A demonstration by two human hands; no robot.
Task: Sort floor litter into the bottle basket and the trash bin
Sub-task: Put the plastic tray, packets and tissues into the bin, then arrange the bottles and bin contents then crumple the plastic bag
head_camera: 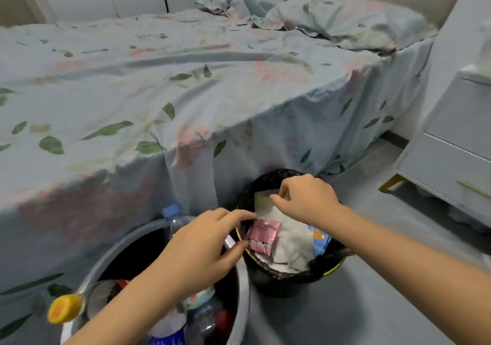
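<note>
The black-bagged trash bin (pixel 281 278) stands on the floor by the bed, filled with white tissues, a blue packet and paper. My left hand (pixel 202 243) reaches over its left rim and pinches a pink wrapper (pixel 264 235) between thumb and fingertips, just above the trash. My right hand (pixel 305 198) hovers over the bin's far side, thumb and forefinger pinching the corner of a cream paper (pixel 263 202). The grey round bottle basket (pixel 106 259) sits left of the bin, holding several plastic bottles, one with a blue cap (pixel 171 210) and one with a yellow cap (pixel 66 309).
A bed with a floral blue sheet (pixel 159 92) hangs down right behind the basket and bin. A pale nightstand with gold legs (pixel 451 158) stands at the right. Grey floor (pixel 358 305) stretches between the bin and the nightstand.
</note>
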